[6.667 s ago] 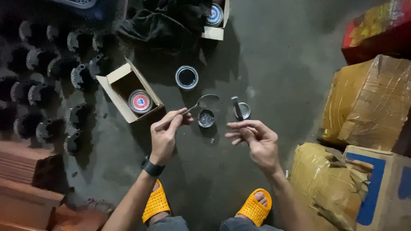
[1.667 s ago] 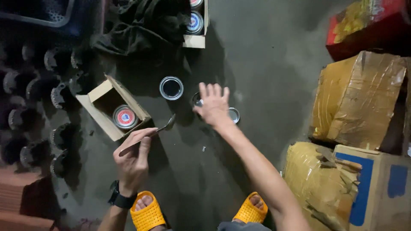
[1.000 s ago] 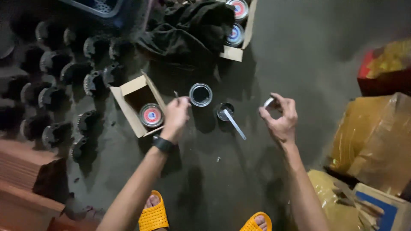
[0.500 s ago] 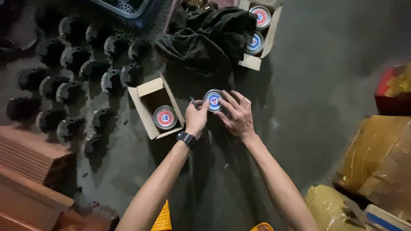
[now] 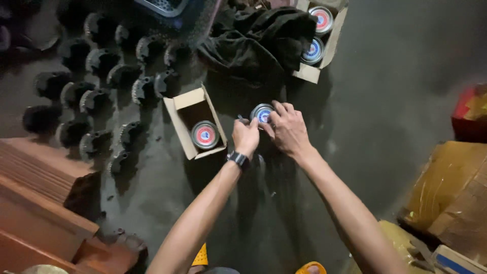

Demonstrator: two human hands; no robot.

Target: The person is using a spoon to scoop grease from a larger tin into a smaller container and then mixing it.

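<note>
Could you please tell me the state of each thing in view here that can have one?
Round tin: lid on, held by both hands.
Left hand: closed on the tin's left edge.
Right hand: fingers over the tin's right side.
Small cardboard box: open, one lidded tin inside.
Far cardboard box: open, two lidded tins.
Black cloth: crumpled.
</note>
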